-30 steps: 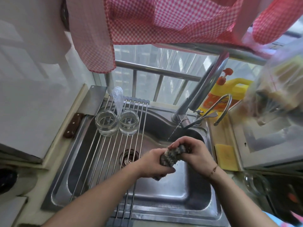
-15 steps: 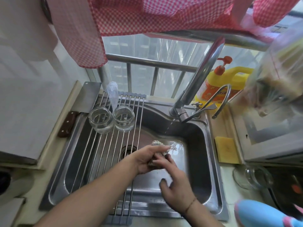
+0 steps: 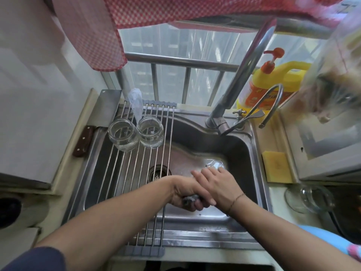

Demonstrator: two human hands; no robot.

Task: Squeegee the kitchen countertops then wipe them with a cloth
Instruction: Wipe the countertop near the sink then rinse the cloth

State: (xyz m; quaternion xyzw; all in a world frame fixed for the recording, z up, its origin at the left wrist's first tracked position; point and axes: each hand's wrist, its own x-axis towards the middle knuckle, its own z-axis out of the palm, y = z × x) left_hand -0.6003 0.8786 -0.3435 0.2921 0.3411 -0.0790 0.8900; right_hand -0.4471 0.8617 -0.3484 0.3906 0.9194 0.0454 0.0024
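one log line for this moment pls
stage: cloth prep at sink | left hand: grips wadded cloth | right hand: fingers straight, over left hand | countertops: not yet wiped

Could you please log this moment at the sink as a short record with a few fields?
left hand: grips a wadded grey cloth over the sink
right hand: fingers straight, laid across the left hand
water: splashing on the basin floor by the right fingertips
roll-up rack: spans the sink's left part, two glass jars on it
yellow sponge: on the ledge right of the sink
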